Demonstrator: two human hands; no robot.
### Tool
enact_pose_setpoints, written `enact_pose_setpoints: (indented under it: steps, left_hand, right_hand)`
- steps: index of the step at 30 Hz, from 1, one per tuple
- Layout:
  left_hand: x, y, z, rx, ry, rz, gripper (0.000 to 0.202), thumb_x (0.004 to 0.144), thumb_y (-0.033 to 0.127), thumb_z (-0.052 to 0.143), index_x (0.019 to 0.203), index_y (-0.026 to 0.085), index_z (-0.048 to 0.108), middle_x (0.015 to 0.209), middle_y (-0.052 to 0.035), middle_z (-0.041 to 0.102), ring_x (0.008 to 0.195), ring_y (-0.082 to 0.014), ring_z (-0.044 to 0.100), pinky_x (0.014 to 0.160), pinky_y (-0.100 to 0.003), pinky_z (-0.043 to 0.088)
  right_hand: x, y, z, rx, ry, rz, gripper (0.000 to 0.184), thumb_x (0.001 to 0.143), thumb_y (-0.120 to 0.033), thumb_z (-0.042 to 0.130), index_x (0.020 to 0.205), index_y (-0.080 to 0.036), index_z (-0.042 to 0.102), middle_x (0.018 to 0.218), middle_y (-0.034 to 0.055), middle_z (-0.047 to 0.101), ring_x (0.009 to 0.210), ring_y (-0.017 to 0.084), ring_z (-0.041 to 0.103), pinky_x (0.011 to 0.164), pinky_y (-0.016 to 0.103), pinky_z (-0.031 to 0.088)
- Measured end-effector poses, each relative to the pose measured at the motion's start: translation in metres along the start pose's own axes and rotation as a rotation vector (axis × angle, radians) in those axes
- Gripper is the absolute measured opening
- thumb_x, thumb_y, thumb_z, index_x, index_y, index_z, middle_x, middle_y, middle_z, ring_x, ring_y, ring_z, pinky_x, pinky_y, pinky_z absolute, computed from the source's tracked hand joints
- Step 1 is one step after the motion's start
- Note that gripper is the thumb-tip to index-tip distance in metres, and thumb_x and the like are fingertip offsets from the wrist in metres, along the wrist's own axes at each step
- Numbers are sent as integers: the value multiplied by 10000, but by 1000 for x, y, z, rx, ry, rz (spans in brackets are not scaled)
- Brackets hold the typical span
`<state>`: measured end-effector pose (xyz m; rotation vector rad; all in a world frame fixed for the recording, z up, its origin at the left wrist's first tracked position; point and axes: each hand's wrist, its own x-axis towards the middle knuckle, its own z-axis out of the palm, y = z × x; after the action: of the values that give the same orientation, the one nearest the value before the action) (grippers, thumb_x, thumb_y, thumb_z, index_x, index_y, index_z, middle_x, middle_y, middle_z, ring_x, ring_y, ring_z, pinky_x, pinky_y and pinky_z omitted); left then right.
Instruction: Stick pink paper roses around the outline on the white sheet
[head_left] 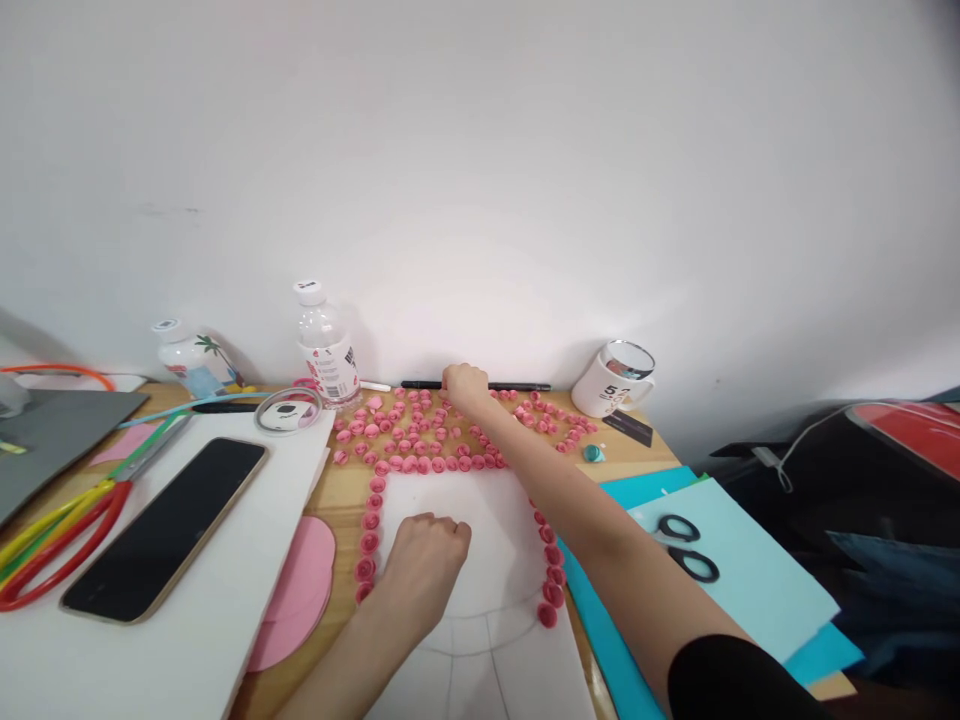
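Observation:
Over a white sheet (480,520) with pencilled lines, my left hand (424,560) is curled closed; whatever its fingers may hold is hidden. My right arm stretches across the sheet, and my right hand (465,388) is at the back among many loose pink rolled-paper roses (420,425). Its fingers are bent closed with their tips out of sight, so I cannot make out anything in them. A border of pink paper roses (365,569) runs along the sheet's left, top and right edges. Just behind my right hand lies a black pen (517,386) against the wall.
A phone (169,530) and red-handled scissors (97,540) lie at left, near pink paper circles (296,600). A bottle (328,350) and a mug (611,380) stand at the back. Blue paper (600,600) with black-handled scissors (690,550) is at right, by a turquoise object (593,454).

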<state>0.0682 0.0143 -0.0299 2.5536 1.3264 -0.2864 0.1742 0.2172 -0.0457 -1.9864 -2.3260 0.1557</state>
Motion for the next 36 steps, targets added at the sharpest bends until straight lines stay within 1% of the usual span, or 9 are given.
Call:
enact_pose_setpoints:
  steps: [4, 7, 9, 12, 16, 20, 27, 32, 36]
  left_hand:
    - [-1, -1, 3, 15, 32, 20, 161, 770, 6, 496, 778, 142, 582, 776, -102, 677, 734, -236, 627, 668, -314, 430]
    - [0, -1, 6, 24, 52, 45, 151, 793, 24, 489, 812, 135, 591, 780, -108, 675, 739, -238, 624, 694, -326, 438]
    - [0, 0, 7, 34, 66, 64, 147, 816, 41, 475, 832, 125, 594, 776, -114, 667, 751, -241, 620, 711, -337, 442]
    - [1, 3, 8, 17, 92, 85, 142, 839, 59, 463, 837, 114, 594, 767, -114, 646, 767, -240, 607, 739, -352, 440]
    - [-4, 9, 10, -21, 136, 160, 152, 848, 59, 454, 839, 119, 592, 816, -104, 618, 813, -226, 568, 793, -367, 426]
    - [-13, 17, 15, -88, 163, 323, 196, 856, 36, 424, 894, 134, 589, 871, -87, 598, 874, -213, 526, 781, -341, 428]
    - [-17, 27, 18, -133, 77, 471, 283, 852, -25, 357, 838, 130, 594, 849, -61, 595, 838, -175, 518, 732, -290, 439]
    - [-21, 24, 20, -180, 98, 477, 286, 851, -17, 361, 851, 138, 601, 895, -66, 605, 901, -175, 537, 770, -282, 456]
    - [-24, 21, 24, -240, 156, 442, 302, 848, 8, 384, 987, 165, 602, 977, -63, 621, 933, -172, 561, 811, -295, 469]
  right_hand:
    - [-10, 0, -14, 48, 43, 13, 155, 789, -214, 602, 900, -155, 693, 954, 147, 689, 915, 273, 649, 760, 358, 486]
    - [-38, 13, -34, 109, 88, 17, 166, 815, -275, 577, 904, -187, 687, 940, 96, 699, 918, 237, 642, 783, 338, 483]
    - [-73, 29, -46, 202, 111, -13, 148, 816, -295, 577, 891, -208, 671, 878, 33, 705, 854, 174, 648, 765, 277, 486]
    - [-145, 53, -52, 658, 196, -139, 123, 752, -282, 643, 819, -181, 626, 789, 13, 685, 722, 136, 643, 661, 232, 510]
    - [-248, 66, -33, 951, 36, -44, 146, 759, -323, 639, 853, -213, 619, 765, 11, 670, 657, 145, 642, 630, 277, 557]
    - [-309, 60, -5, 1009, -3, 44, 96, 773, -262, 608, 865, -240, 625, 791, 15, 658, 716, 163, 648, 668, 300, 570]
    - [-325, 52, 6, 874, 117, 16, 61, 798, -237, 564, 829, -258, 611, 821, 16, 619, 626, 132, 594, 592, 282, 551]
    - [-321, 72, 2, 903, 183, 80, 157, 791, -293, 606, 935, -254, 653, 873, 38, 656, 725, 165, 617, 581, 281, 546]
    - [-296, 95, -10, 865, 225, 71, 187, 796, -340, 600, 928, -227, 667, 918, 57, 684, 774, 183, 642, 660, 315, 560]
